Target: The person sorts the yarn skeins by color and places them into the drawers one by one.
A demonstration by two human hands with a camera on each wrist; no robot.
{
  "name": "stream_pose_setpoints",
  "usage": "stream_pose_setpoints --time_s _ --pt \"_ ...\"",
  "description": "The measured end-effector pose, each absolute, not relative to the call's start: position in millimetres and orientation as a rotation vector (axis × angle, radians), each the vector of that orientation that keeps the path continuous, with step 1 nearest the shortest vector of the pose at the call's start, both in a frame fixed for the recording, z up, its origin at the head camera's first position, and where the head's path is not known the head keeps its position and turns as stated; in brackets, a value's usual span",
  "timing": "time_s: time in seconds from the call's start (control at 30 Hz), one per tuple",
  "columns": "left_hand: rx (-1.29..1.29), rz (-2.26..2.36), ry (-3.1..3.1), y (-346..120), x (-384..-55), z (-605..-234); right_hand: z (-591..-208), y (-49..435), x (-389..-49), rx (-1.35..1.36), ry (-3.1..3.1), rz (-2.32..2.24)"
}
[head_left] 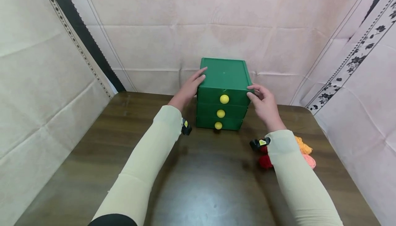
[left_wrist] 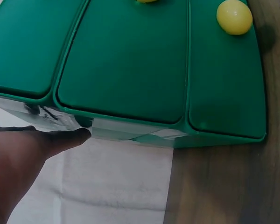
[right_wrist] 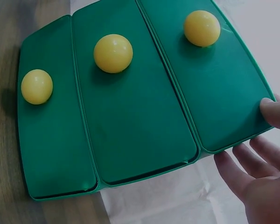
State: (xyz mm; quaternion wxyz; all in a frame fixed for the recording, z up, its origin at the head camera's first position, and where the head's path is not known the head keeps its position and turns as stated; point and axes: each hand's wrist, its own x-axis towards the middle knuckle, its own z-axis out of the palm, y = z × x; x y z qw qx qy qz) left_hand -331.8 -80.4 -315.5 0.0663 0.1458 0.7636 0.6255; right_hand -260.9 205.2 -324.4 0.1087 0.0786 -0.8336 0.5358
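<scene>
A small green cabinet (head_left: 226, 73) with three stacked drawers, all closed, stands at the back of the table. Each drawer front carries a round yellow knob (head_left: 224, 99). My left hand (head_left: 188, 90) lies along the cabinet's left side, its fingers extended up toward the top edge; in the left wrist view, the thumb (left_wrist: 70, 142) touches the side wall. At the upper right front corner, my right hand (head_left: 266, 108) holds the cabinet, with the thumb (right_wrist: 275, 113) at the front edge and the fingers (right_wrist: 235, 175) against the side.
Red yarn (head_left: 265, 161), orange yarn (head_left: 304, 146) and pink yarn (head_left: 310, 161) lie on the brown table (head_left: 201, 184), partly hidden behind my right forearm. A pale cloth (head_left: 222, 13) hangs behind the cabinet, with more cloth at both sides.
</scene>
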Motion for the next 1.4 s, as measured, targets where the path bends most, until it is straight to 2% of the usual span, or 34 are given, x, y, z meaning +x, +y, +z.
stream_pose_setpoints --time_s 0.47,1.4 --pt "0.365 1.893 2.311 -82 -328 -324 -330 196 -264 0.227 -2.446 1.584" --pt "0.341 1.828 2.235 -77 -336 -319 -335 188 -243 0.311 -2.095 1.056"
